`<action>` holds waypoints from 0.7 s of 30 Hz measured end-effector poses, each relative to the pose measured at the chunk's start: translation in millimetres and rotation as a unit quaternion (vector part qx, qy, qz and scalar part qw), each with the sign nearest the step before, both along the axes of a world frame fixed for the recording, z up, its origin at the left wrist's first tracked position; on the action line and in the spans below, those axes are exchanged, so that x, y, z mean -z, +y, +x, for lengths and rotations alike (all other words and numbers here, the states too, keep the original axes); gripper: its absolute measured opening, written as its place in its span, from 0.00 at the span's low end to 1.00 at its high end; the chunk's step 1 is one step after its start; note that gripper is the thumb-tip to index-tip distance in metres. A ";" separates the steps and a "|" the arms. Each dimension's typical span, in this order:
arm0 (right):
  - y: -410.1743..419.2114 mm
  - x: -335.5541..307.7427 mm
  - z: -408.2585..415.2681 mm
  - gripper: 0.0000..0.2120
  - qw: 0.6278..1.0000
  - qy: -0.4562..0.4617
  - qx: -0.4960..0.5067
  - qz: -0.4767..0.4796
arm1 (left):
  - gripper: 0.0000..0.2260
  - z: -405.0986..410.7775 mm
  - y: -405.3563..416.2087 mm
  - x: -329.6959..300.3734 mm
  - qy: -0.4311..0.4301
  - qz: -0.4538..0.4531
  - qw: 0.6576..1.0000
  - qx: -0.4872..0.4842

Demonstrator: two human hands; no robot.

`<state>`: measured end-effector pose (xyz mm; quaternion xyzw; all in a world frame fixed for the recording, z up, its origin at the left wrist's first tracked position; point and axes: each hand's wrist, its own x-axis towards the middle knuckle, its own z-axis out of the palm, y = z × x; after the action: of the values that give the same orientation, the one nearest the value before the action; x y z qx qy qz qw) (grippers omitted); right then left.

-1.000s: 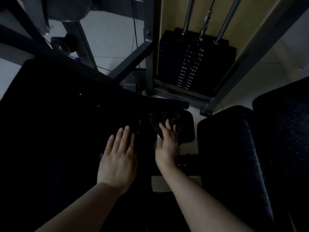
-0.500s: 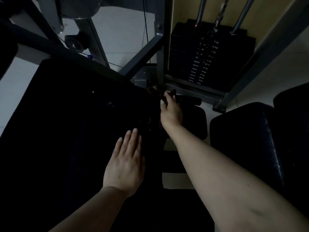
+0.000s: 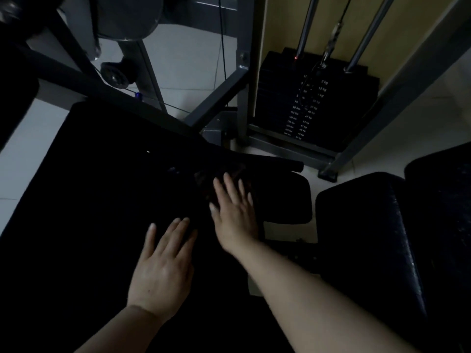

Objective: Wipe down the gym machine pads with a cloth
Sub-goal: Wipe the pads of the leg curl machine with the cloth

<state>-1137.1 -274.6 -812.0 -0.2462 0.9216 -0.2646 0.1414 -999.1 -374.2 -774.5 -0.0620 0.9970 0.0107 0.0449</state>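
Pressing flat with straight fingers, the person's right hand [image 3: 235,212] bore down on a dark cloth [image 3: 224,179] spread under its fingertips on the black machine pad [image 3: 96,200], while the left hand [image 3: 163,266] lay open, palm down, just beside it; the weight stack [image 3: 313,103] stood beyond.

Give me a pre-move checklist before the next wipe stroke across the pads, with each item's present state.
1. Cloth under the right hand: ok, fingers lie flat on it.
2. Cloth in contact with a pad: ok, it lies at the inner edge of the large dark pad, beside the small pad.
3. Left hand bracing: ok, it rests flat on the large pad.
4. Stroke path free of clutter: cannot tell, the pad surface is too dark.
5. Cloth clean or damp enough: cannot tell.
6. Long pad to the right wiped: cannot tell.
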 end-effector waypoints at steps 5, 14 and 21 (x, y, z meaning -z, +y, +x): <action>-33.8 4.3 -55.7 0.24 0.997 -0.009 0.076 0.031 | 0.23 -7.1 1.5 5.0 -0.023 -0.006 1.000 -0.008; -6.4 4.2 6.8 0.24 0.998 0.011 0.048 -0.046 | 0.20 -8.1 5.5 1.2 -0.002 -0.007 1.000 -0.021; 37.9 6.1 110.7 0.29 0.999 -0.010 0.005 -0.046 | 0.19 -5.2 7.1 3.3 0.012 -0.002 1.000 -0.025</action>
<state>-1026.4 -236.7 -818.1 -0.2454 0.9084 -0.3095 0.1374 -1004.3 -367.2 -777.7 -0.0869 0.9956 0.0104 0.0322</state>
